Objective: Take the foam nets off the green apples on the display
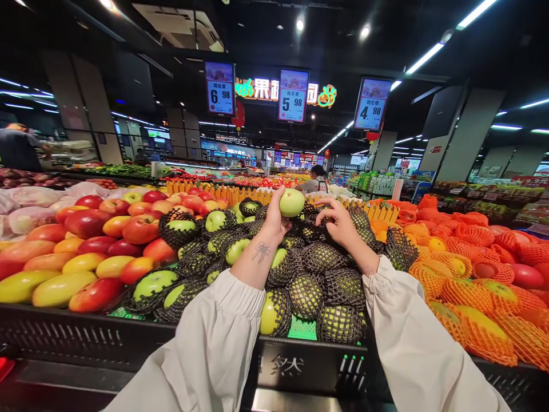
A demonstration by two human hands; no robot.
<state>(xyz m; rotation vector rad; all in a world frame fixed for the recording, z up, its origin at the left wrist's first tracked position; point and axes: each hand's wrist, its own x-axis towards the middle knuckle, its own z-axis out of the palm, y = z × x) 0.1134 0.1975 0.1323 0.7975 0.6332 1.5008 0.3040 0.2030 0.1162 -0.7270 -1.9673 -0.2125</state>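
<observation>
My left hand [277, 217] is closed round a bare green apple [291, 202], raised over the middle of the display. To its right, my right hand [337, 220] hovers close to the netted apples with its fingers bent and apart; nothing shows between them. Below both hands lie green apples in black foam nets [306, 294], several with the net partly pulled down. A black crate [295, 356] holds them at its front edge.
Red and yellow fruit [88, 222] is piled on the left. Orange-netted fruit [484, 292] fills the right. Price screens [293, 96] hang overhead. A person [318, 181] is beyond the display, another person [19, 146] at far left.
</observation>
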